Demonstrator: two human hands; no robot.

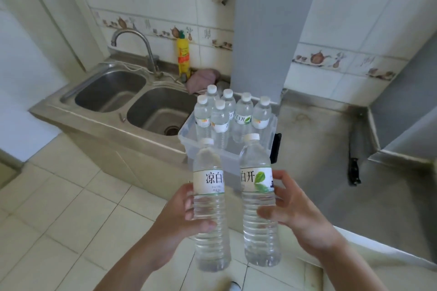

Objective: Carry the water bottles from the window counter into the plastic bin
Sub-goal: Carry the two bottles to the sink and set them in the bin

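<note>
I hold two clear water bottles upright in front of me. My left hand grips the left bottle around its middle. My right hand grips the right bottle, whose label shows a green leaf. Just beyond them a clear plastic bin sits on the steel counter beside the sink. Several capped water bottles stand upright inside the bin. Both held bottles are nearer to me than the bin and hide part of its front wall.
A double steel sink with a curved tap lies left of the bin. A yellow detergent bottle and a pink cloth sit behind it. A black-handled knife lies on the counter to the right. Tiled floor is below left.
</note>
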